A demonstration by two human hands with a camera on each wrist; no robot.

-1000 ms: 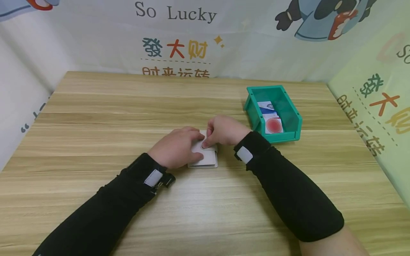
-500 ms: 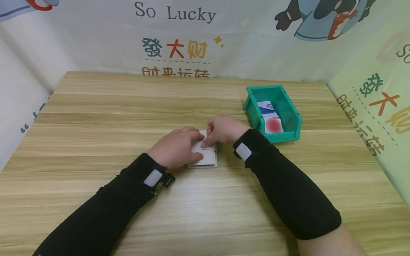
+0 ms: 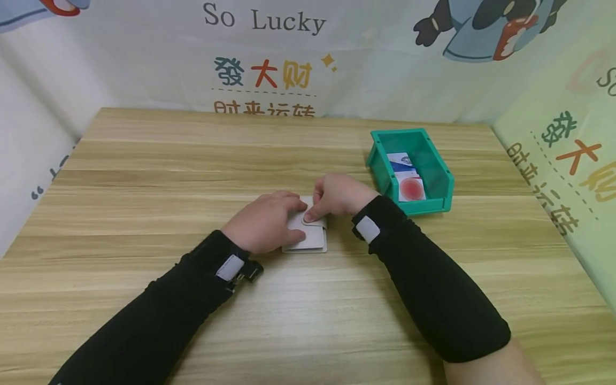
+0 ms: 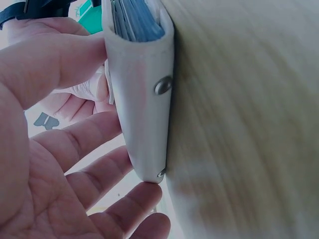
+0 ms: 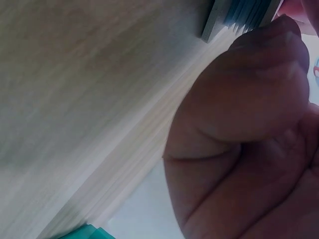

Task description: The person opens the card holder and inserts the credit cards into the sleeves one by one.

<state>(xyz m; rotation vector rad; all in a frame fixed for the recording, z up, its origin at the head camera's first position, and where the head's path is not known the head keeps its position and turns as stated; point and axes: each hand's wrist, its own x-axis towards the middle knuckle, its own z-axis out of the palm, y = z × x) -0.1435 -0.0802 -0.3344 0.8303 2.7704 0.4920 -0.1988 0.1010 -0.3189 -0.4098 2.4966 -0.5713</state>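
Observation:
A small white card holder [image 3: 312,244] with a closing strap [image 3: 318,223] lies on the wooden table. In the left wrist view, two metal studs show on its rounded spine, and clear sleeves [image 4: 134,22] fill its inside. My left hand [image 3: 264,222] rests on the cover from the left, its thumb and fingers spread and touching the cover and spine edge. From the right, my right hand [image 3: 343,195] pinches the strap, thumb on top and the other fingers curled. A narrow gap shows between strap and cover in the left wrist view.
A green bin [image 3: 435,206] stands at the back right, just beyond my right wrist. Several printed cards [image 3: 404,170] lie in it, one with a red disc [image 3: 411,189]. Printed cloth [image 3: 159,59] hangs behind the table and at its sides.
My right forearm has shifted slightly to the left. Both hands and the card holder keep their places.

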